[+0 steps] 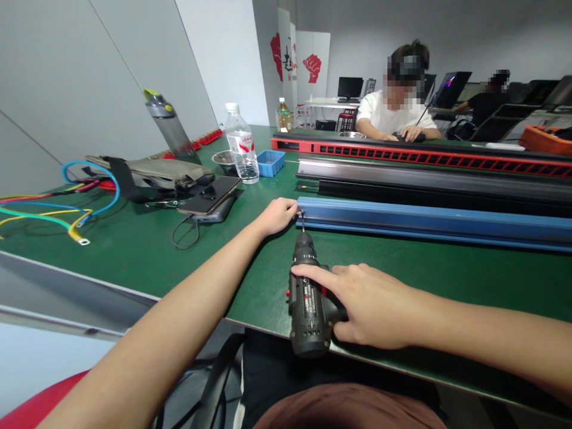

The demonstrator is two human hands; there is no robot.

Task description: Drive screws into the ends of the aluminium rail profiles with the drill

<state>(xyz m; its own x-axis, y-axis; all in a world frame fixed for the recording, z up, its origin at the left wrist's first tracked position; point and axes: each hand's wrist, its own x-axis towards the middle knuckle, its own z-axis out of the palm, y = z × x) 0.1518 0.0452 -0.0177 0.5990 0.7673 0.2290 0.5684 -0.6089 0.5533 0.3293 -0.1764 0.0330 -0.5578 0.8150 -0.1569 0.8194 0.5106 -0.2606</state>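
Note:
My right hand [373,304] is wrapped round the grip of a black cordless drill [308,304], with the index finger stretched along its side. The bit of the drill points away from me and its tip meets the left end of a long blue metal rail [429,220]. At that same end my left hand [279,215] is closed, its fingertips pressed against the rail. A small brass-coloured piece shows by the bit tip, too small to make out.
Behind the blue rail lie a black strip [429,195], a silver rail [379,173] and a red-and-black rail [402,152]. Left are a phone [214,193], a water bottle [242,149], a blue bin [271,164] and coloured cables [67,223]. A person [397,113] sits opposite.

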